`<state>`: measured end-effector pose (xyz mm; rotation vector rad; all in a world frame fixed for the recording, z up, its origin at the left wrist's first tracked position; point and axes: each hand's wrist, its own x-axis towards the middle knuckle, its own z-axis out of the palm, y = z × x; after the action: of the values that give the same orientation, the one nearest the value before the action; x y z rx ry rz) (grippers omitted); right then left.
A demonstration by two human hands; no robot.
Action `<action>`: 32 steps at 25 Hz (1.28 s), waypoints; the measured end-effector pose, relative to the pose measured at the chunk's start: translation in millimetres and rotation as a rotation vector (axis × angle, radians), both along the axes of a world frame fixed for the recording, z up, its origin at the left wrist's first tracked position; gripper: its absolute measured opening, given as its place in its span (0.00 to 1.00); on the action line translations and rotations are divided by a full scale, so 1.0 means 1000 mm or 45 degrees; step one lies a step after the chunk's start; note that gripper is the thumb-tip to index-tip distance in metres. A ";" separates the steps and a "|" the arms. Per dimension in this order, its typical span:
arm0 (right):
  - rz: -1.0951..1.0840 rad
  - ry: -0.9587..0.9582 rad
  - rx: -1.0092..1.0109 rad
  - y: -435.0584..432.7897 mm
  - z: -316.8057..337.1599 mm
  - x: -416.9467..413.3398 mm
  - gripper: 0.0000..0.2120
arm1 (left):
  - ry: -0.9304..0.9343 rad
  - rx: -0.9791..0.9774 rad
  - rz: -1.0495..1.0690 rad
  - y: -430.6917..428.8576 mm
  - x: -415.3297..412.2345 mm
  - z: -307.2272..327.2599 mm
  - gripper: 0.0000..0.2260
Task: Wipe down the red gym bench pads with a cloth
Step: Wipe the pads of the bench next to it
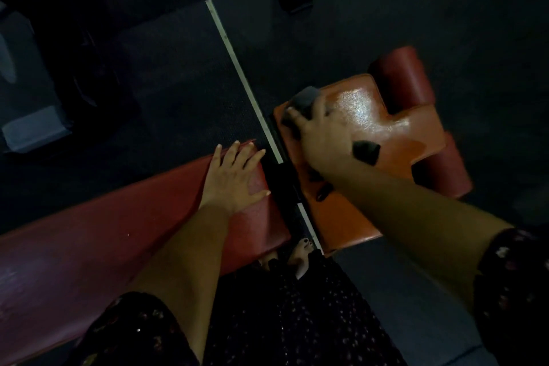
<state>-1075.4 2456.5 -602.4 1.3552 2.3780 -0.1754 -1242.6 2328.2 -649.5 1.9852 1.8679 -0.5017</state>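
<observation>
- Your left hand (234,178): palm down, fingers spread, resting flat on the end of the long red pad (104,241), next to the gap
- Your right hand (323,134): fingers curled over a dark grey cloth (307,96), holding it against the seat pad (371,116); the hand is blurred, so the exact grip is hard to read
- Cloth: bunched under your right hand at the seat pad's far-left corner; a grey fold shows past the fingertips, a dark corner sticks out by the wrist
- Seat pad: orange-red, glossy, with a bright sheen just beside your right hand
- Red roller pads (407,80): two, at the seat pad's far end, one on each side of its narrow neck
- Pale strip (237,68): runs diagonally over the dark floor (178,83) and under the gap between the two pads
- Your bare foot (300,252): below that gap, toes showing, beside the patterned dress (297,321)
</observation>
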 end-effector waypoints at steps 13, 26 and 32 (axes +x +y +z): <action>-0.504 0.102 -0.031 0.072 0.004 0.033 0.26 | -0.118 0.040 -0.001 0.008 -0.003 0.008 0.42; -0.268 0.013 -0.038 -0.006 0.002 0.202 0.33 | -0.286 0.036 -0.324 0.122 0.133 0.017 0.53; -0.272 -0.105 -0.031 -0.031 0.003 0.255 0.35 | -0.109 -0.170 -0.349 0.147 0.169 0.021 0.60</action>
<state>-820.8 2425.3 -599.5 1.5723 2.1554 -0.2027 -1073.6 2475.5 -628.6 2.1461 1.4797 -0.5906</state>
